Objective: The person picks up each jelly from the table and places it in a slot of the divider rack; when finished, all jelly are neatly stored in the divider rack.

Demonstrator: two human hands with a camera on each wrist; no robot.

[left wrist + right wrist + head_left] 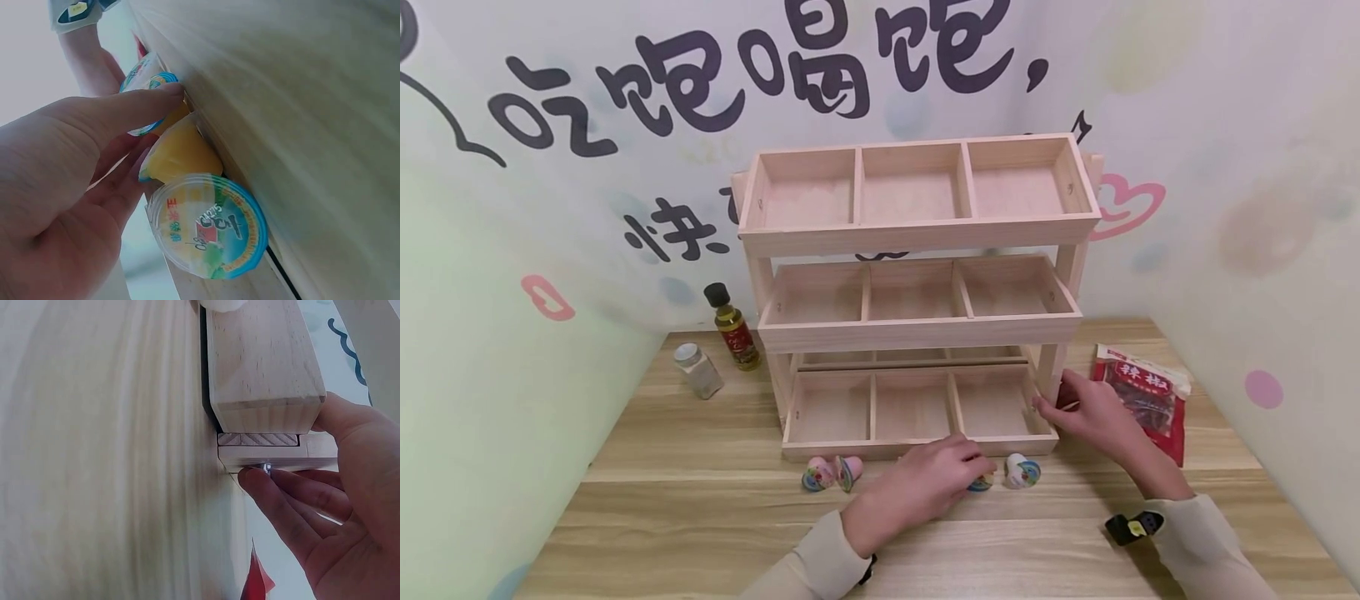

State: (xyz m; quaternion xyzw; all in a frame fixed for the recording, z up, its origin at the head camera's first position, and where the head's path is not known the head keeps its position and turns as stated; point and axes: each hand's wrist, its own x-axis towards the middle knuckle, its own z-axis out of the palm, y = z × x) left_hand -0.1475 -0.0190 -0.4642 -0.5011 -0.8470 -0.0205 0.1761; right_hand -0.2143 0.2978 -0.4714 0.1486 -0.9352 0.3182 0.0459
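Note:
A three-tier wooden rack (pixel 917 332) with divided trays stands on the table. My right hand (pixel 1093 414) grips the right end of its lowest tray, thumb on the inner side, fingers outside near a small metal fastener (pixel 267 468). In front of the rack, my left hand (pixel 928 477) pinches an orange jelly cup (pixel 174 117) between thumb and fingers, mostly hidden by the thumb. Closer in the left wrist view lie another orange jelly cup (pixel 184 153) and one with its printed lid facing out (pixel 209 226). A white jelly cup (pixel 1022 472) sits to the right.
Two pink jelly cups (pixel 820 473) lie left of my left hand. On the table's left side are an oil bottle (pixel 734 329) and a white-capped jar (pixel 698 372). A red bag of dried chillies (pixel 1145 400) lies right of the rack. Walls enclose the table behind and on both sides.

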